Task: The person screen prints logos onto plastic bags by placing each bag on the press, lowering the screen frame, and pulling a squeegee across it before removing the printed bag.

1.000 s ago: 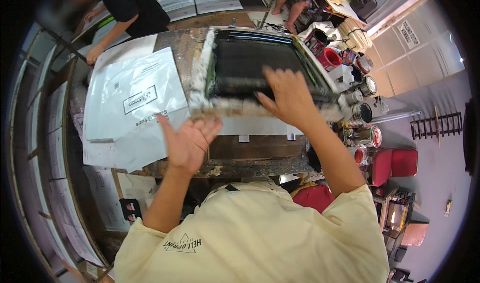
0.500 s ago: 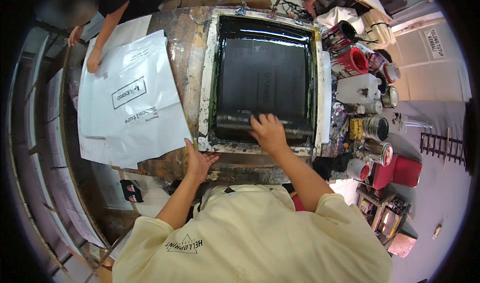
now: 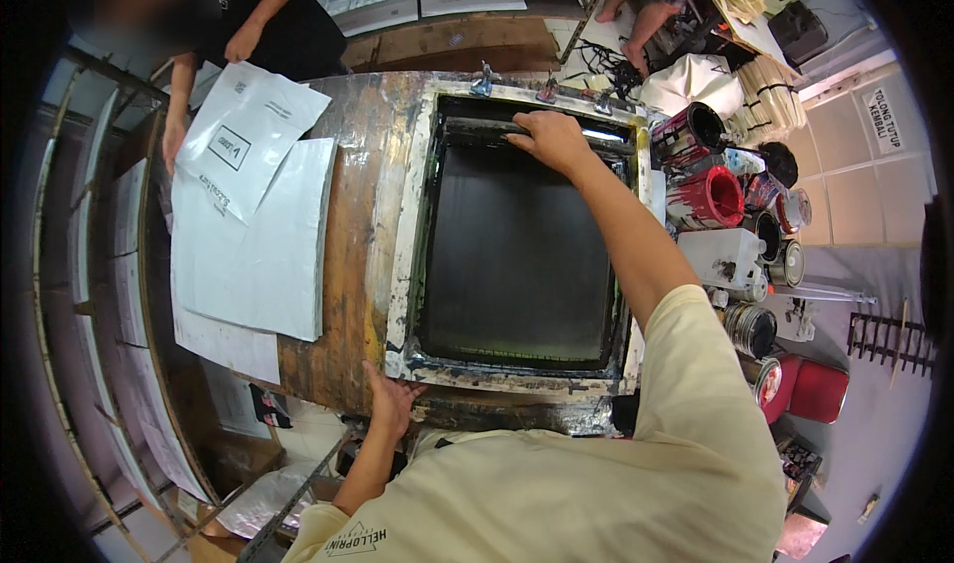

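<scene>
In front of me a screen-printing frame [image 3: 397, 310], pale and ink-stained, lies on the wooden table with dark mesh [image 3: 517, 260] inside it. My right hand [image 3: 550, 142] reaches across to the far end, its fingers closed over a dark squeegee [image 3: 475, 127] that lies crosswise on the mesh. Black ink rings the inner edges. Beside the frame's near left corner is my left hand [image 3: 390, 404], palm up, thumb and fingers apart; whether it bears any weight there I cannot tell.
At left, a co-worker's hands [image 3: 243, 41] lift a printed white plastic bag [image 3: 248, 131] above a stack of white bags [image 3: 258, 265]. Along the right stand ink cans, among them a red-stained can [image 3: 706, 200], and a white jug [image 3: 720, 255]. Metal clamps [image 3: 484, 81] sit at the frame's far edge.
My right hand has moved the squeegee from the near end to the far end of the mesh. The co-worker has lifted the top printed bag. My left hand keeps by the corner.
</scene>
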